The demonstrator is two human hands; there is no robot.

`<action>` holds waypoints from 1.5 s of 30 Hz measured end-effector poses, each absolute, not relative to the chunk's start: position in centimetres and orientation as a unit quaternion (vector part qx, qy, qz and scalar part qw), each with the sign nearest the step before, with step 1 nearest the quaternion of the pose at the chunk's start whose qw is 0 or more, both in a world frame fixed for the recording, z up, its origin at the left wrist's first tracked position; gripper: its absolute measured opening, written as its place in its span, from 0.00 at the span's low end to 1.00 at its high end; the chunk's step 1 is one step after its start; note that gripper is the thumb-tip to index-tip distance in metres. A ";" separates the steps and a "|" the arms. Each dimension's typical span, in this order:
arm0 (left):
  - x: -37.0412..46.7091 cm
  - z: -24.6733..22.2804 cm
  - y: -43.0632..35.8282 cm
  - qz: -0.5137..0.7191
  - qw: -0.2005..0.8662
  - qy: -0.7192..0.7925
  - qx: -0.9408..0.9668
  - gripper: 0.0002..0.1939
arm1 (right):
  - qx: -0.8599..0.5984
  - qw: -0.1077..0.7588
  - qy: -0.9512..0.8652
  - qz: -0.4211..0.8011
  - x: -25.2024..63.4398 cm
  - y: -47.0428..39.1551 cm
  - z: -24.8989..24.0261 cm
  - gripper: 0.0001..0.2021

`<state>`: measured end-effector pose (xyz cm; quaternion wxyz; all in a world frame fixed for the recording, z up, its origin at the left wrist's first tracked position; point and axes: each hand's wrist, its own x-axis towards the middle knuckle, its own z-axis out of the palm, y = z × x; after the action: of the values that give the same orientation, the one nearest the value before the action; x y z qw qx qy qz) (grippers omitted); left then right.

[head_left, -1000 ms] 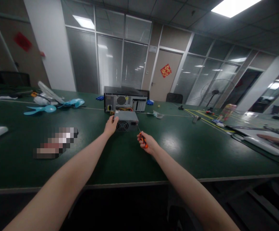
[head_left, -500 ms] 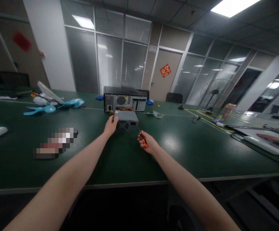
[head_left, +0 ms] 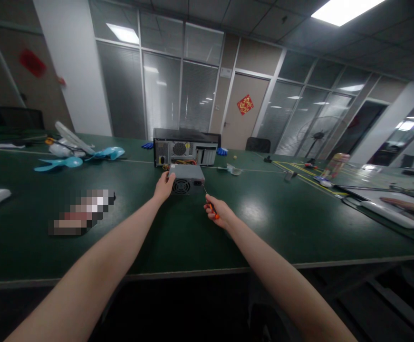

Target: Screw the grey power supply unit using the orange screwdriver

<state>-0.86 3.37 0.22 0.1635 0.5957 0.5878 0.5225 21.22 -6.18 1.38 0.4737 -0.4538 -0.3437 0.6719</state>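
A grey computer power supply (head_left: 188, 172) stands on the green table, its round fan grille and power socket facing me. My left hand (head_left: 164, 186) grips its left side, thumb on the near edge and fingers partly hidden behind. In my right hand (head_left: 218, 212) is a screwdriver (head_left: 212, 209) with an orange and black handle, fingers wrapped round it. Its thin shaft points up and left to the power supply's right front edge; whether the tip touches a screw is too small to tell. Right behind lies a black computer case (head_left: 187, 148), with coloured cables between it and the power supply.
Blue gloves (head_left: 222, 151) lie beside the case. A small clear plastic bag (head_left: 233, 169) is right of the power supply. Light-blue plastic pieces (head_left: 59, 163) and a blurred-out object (head_left: 83, 212) lie to the left. The table's near edge (head_left: 192, 274) runs below my forearms.
Hardly anything differs. The screwdriver and my right hand have shifted very slightly; my left hand still holds the power supply in the same place.
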 end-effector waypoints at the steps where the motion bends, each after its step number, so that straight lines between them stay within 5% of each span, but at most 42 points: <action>1: -0.9 0.2 3.4 0.522 0.164 0.587 0.596 0.27 | -0.458 0.477 -0.343 0.667 21.2 -6.2 1.4 0.09; 27: -0.9 0.1 3.5 0.526 0.167 0.590 0.590 0.26 | -0.415 0.451 -0.329 0.718 21.6 -5.9 1.3 0.18; 35: -0.9 0.1 3.5 0.526 0.166 0.582 0.597 0.27 | -0.455 0.464 -0.335 0.682 21.4 -6.1 1.4 0.10; 45: -0.9 0.0 3.6 0.527 0.156 0.582 0.599 0.27 | -0.435 0.457 -0.340 0.698 21.5 -6.1 1.4 0.13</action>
<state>-0.93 3.64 -0.02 0.1560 0.5993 0.5817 0.5274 21.48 -6.15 1.43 0.4568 -0.4353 -0.3396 0.6976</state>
